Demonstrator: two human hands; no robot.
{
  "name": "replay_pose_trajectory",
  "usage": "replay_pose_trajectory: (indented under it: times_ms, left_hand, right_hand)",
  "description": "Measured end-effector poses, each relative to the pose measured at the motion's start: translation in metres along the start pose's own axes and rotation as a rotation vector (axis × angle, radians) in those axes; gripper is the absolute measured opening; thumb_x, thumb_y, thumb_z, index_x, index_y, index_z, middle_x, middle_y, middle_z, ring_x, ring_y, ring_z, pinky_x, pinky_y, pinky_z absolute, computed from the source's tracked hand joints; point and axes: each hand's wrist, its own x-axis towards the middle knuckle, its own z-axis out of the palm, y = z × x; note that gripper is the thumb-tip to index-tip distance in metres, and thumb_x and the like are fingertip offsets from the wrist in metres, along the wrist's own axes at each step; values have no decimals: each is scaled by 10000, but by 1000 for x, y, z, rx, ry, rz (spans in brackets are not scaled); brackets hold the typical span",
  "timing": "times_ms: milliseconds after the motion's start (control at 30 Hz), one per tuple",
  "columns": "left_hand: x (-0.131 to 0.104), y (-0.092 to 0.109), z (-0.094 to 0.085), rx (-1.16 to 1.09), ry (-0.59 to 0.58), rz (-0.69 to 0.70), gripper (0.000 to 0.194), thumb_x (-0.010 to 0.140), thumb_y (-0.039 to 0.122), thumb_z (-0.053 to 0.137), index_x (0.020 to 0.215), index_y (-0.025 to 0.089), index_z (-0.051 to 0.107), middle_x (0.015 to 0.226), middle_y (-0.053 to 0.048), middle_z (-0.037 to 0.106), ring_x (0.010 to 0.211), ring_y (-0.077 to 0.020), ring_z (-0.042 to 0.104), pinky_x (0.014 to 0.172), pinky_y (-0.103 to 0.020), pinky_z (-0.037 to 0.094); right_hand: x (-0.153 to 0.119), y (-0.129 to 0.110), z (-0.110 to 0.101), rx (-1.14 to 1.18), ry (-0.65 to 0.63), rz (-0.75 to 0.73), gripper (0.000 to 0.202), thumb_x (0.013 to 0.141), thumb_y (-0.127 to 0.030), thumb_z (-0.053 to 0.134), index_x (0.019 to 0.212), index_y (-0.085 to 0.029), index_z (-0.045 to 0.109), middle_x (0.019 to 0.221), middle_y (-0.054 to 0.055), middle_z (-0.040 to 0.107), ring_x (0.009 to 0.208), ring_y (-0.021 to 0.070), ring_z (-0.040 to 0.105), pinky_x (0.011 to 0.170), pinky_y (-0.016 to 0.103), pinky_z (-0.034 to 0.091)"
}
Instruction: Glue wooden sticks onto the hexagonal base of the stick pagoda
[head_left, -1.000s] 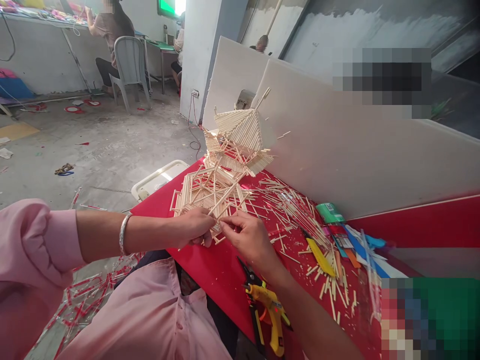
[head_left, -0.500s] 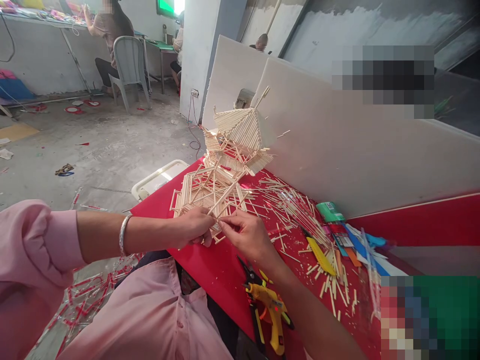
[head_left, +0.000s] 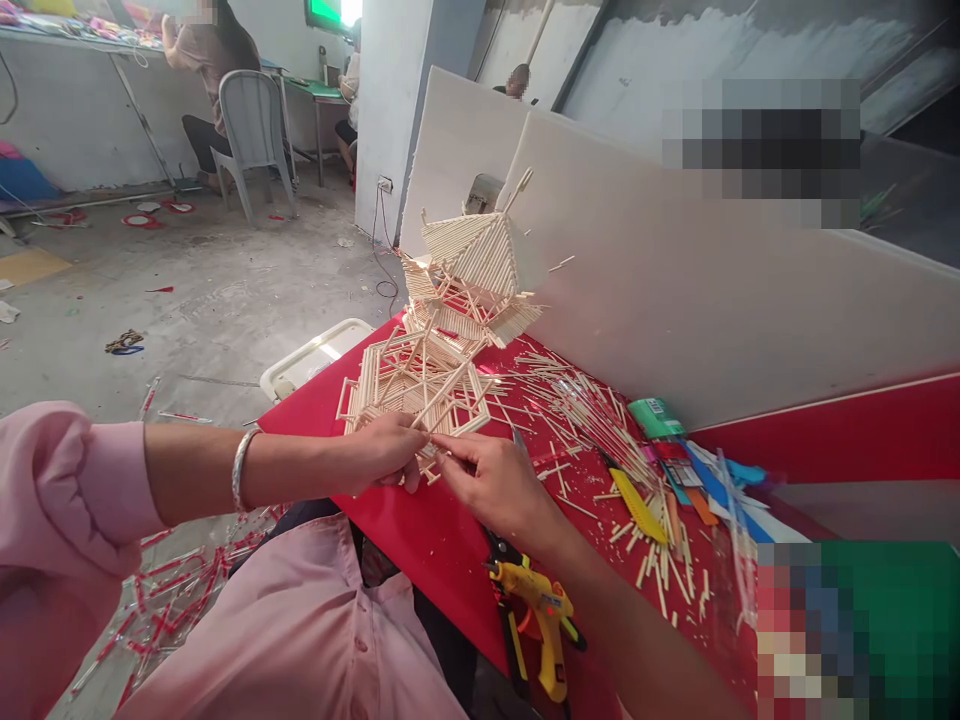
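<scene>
On the red table lies a six-sided frame of thin wooden sticks [head_left: 457,385]. My left hand [head_left: 386,450] is closed at its near edge, fingers curled under and partly hidden. From the right, my right hand [head_left: 495,480] meets it, thumb and forefinger pinched at the same edge close to the left fingertips. A stick end seems to be in that pinch, but the fingers cover most of it. Behind the frame stands a pagoda-like stick model [head_left: 476,250] with a pointed roof. A small grey tip shows just past my right knuckles.
Loose sticks [head_left: 577,400] spread over the right of the table [head_left: 420,540]. A yellow hot glue gun [head_left: 544,605] lies by my right forearm, over black-handled pliers [head_left: 514,640]. Further right are a yellow cutter knife [head_left: 637,505] and a green roll [head_left: 656,418]. A white board [head_left: 675,300] stands behind.
My right hand has turned slightly, its knuckles rolling over, and a grey tip now shows beyond them. My left hand keeps its place on the frame. The whole view has shifted a little.
</scene>
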Motion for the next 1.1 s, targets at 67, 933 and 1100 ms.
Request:
replay_pose_trajectory:
  times_ms: [67,933,1100]
  left_hand:
    - [0,0,0,16,-3,-4,263,918,113,353,677,197,414,368,30,486,306,-77,279,363,-209,160]
    - [6,-7,-1,3,10,20,251,971,126,334,749,206,418,368,34,516,276,-70,271,355,-203,140]
    - [11,-9,-2,18,27,17,241,957,167,384,721,207,414,379,28,515,277,-66,274,342,-198,122]
  right_hand:
    - [0,-1,-1,-14,-20,15,349,870,-261,544,1167,-266,726,981,41,770,767,168,691,628,244,489]
    - [-33,27,-29,-8,131,72,277,881,-360,546,1000,-249,770,951,23,759,799,157,694,738,263,528]
    - [-57,82,-37,-210,-48,336,305,881,-412,521,994,-273,768,1007,29,765,849,208,707,697,288,495]
